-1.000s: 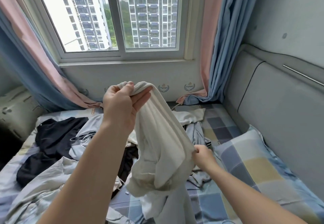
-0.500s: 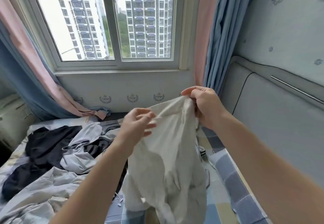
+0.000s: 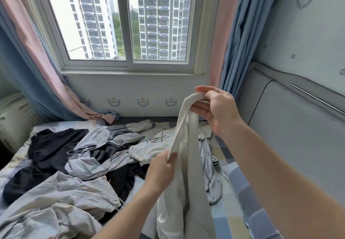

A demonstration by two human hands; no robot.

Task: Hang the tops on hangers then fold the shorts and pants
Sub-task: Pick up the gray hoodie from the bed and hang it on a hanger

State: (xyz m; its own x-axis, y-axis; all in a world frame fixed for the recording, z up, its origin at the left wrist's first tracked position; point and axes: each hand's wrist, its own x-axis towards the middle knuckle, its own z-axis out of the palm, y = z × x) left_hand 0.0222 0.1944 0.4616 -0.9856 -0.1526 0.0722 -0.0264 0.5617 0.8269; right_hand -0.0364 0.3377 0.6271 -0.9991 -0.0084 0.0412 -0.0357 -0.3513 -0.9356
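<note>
The right hand [image 3: 216, 111] pinched the top edge of the cream garment [image 3: 184, 173], lifted above the bed [image 3: 226, 225]. The left hand [image 3: 160, 169] gripped a lower edge. Heaped clothes [image 3: 89, 156] lay left, the padded headboard [image 3: 291, 136] right, with open air between.

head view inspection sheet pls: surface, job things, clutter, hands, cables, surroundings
surface: bed with checked sheet, mostly under clothes
job's things: white garment held up over the bed; dark garment, grey garment, printed white top lie loose; no hangers seen
clutter: crumpled pale fabric near left
grippers: left hand pinches the white garment's edge; right hand grips its top end
cables: nothing seen
surroundings: window, curtains, padded headboard
</note>
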